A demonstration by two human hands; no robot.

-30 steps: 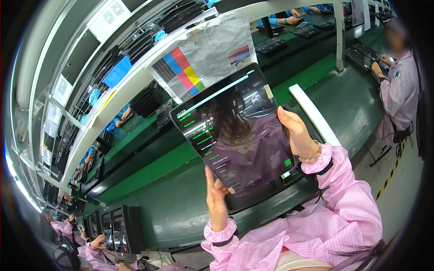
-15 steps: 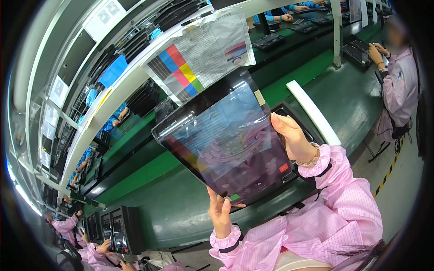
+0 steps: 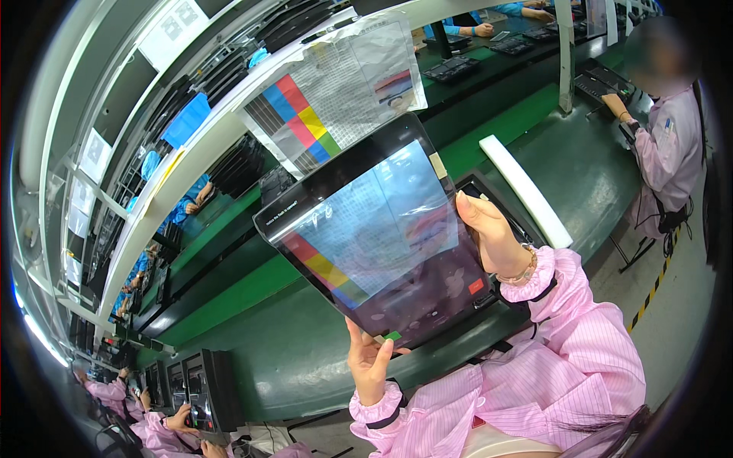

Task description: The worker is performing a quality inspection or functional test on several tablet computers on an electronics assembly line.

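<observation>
A black tablet (image 3: 389, 252) is held up tilted between my two hands, its screen facing me. My left hand (image 3: 369, 365) grips its lower left corner, thumb on the front by a small green sticker. My right hand (image 3: 489, 237) is closed on the right edge, thumb on the front and fingers mostly hidden behind. The screen shows a picture of the printed sheet and its colour bars. Behind the tablet's top edge hangs that crumpled test sheet (image 3: 347, 84), with coloured blocks, fine text and a small photo.
A white foam strip (image 3: 527, 191) and a black tray (image 3: 489, 198) lie on the green bench (image 3: 282, 359) beside my right hand. Black racks (image 3: 202, 389) stand at lower left. A co-worker in pink (image 3: 668, 145) works at right. A blue bin (image 3: 185, 120) sits on the shelf.
The picture on the tablet's screen has become brighter and clearer. The tablet and both hands have barely shifted. The co-worker at right has leaned in and moved a hand to the left.
</observation>
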